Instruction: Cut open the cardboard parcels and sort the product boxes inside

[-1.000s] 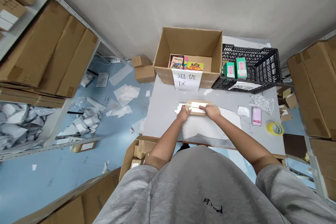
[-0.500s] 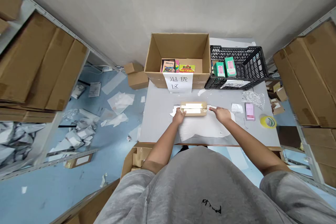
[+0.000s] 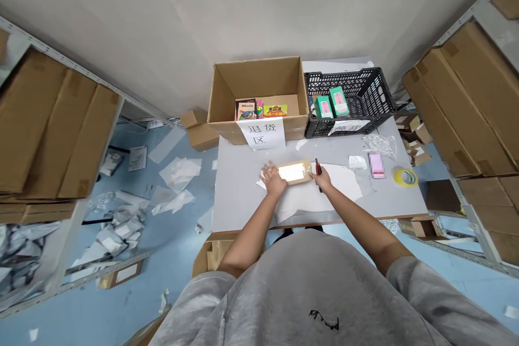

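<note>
A small taped cardboard box (image 3: 294, 172) with a white label lies at a slight tilt on a white sheet (image 3: 324, 189) on the table. My left hand (image 3: 274, 179) grips its left end, thumb along the near side and fingers over the far side. At the right end, my right hand (image 3: 323, 178) is closed around a red and black utility knife (image 3: 318, 167), its tip pointing away from me. That hand's fingertips come up against the box's corner.
Behind stand a large open carton (image 3: 256, 132) with booklets and a black plastic crate (image 3: 365, 119) holding green boxes. To the right are a pink package (image 3: 377, 165), bubble wrap (image 3: 381, 145) and yellow tape (image 3: 406, 177). Shelves with cartons flank both sides.
The box has turned a little, its right end away from me. My right hand has come in against that end, with the knife now upright in it. My left hand's fingers have spread further.
</note>
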### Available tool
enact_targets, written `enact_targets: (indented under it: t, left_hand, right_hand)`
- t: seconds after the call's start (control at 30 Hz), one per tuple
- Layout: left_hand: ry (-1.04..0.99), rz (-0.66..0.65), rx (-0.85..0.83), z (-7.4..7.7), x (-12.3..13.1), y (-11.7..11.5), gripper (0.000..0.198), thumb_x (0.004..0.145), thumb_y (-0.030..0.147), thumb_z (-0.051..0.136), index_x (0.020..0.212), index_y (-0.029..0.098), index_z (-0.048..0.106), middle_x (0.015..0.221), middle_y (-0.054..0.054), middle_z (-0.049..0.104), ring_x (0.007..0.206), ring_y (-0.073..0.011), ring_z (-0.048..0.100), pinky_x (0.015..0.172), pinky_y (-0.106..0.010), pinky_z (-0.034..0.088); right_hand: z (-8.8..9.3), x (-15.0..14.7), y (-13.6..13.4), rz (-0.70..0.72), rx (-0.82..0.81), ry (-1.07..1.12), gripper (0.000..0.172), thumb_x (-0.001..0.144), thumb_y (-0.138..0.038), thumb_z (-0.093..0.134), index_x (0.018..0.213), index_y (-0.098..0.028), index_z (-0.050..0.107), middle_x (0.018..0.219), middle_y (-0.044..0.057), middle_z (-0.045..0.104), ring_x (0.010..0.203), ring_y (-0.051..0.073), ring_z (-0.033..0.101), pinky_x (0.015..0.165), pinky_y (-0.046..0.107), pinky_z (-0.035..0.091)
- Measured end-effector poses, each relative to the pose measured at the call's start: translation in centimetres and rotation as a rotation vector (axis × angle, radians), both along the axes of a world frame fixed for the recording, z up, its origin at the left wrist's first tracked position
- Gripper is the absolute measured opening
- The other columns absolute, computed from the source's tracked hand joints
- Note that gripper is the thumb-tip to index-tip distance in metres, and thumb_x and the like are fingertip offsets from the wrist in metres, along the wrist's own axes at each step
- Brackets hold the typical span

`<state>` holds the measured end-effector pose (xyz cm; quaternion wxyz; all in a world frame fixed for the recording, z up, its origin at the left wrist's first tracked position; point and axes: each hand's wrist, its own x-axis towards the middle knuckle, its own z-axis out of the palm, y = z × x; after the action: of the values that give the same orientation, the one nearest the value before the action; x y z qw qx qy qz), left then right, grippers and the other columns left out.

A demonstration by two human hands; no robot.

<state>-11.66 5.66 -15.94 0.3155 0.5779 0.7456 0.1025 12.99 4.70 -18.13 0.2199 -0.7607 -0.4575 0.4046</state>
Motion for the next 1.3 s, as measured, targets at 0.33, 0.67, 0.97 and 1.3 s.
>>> enact_targets:
  t: [0.33, 0.67, 0.97, 1.3]
  left_hand:
    - [0.088, -0.792, 0.212, -0.8, 5.8, 5.8, 0.069, 0.111, 0.051, 0.057, 0.175, 0.03, 0.045, 0.16, -0.015, 0.062, 0.145, -0.0361, 0.052, 0.123, -0.048, 0.041]
    - [0.221, -0.8, 0.294, -2.5, 6.2, 5.2, 0.063, 0.115, 0.047, 0.045, 0.173, 0.025, 0.047, 0.154, -0.021, 0.064, 0.131, -0.0379, 0.061, 0.114, -0.05, 0.042]
    - [0.243, -0.771, 0.267, -2.6, 6.2, 5.7, 0.059, 0.117, 0.043, 0.043, 0.171, 0.02, 0.05, 0.14, -0.02, 0.07, 0.121, -0.0356, 0.065, 0.105, -0.046, 0.048]
    - [0.141, -0.718, 0.325, -3.1, 5.8, 5.2, 0.061, 0.116, 0.051, 0.048, 0.169, 0.022, 0.052, 0.138, -0.018, 0.068, 0.127, -0.0341, 0.063, 0.109, -0.045, 0.048]
  right_hand:
    - [0.5, -1.2, 0.7, -0.264, -0.104, 0.191, 0.042, 0.091, -0.043, 0.083, 0.122, -0.023, 0.063, 0.089, -0.003, 0.07, 0.064, 0.015, 0.066, 0.06, 0.026, 0.061]
    - [2.8, -4.2, -3.0, -0.307, -0.24, 0.502, 0.027, 0.118, -0.052, 0.048, 0.119, -0.025, 0.051, 0.056, -0.008, 0.06, 0.042, 0.019, 0.067, 0.048, 0.027, 0.061]
    - [4.8, -5.3, -1.0, -0.221, -0.303, 0.323, 0.028, 0.121, -0.046, 0.039, 0.127, -0.022, 0.053, 0.059, -0.004, 0.06, 0.039, 0.021, 0.064, 0.041, 0.029, 0.054]
    - [5.2, -4.1, 0.7, -0.193, -0.301, 0.322, 0.028, 0.12, -0.043, 0.042, 0.128, -0.02, 0.057, 0.061, -0.002, 0.063, 0.042, 0.022, 0.067, 0.044, 0.027, 0.052]
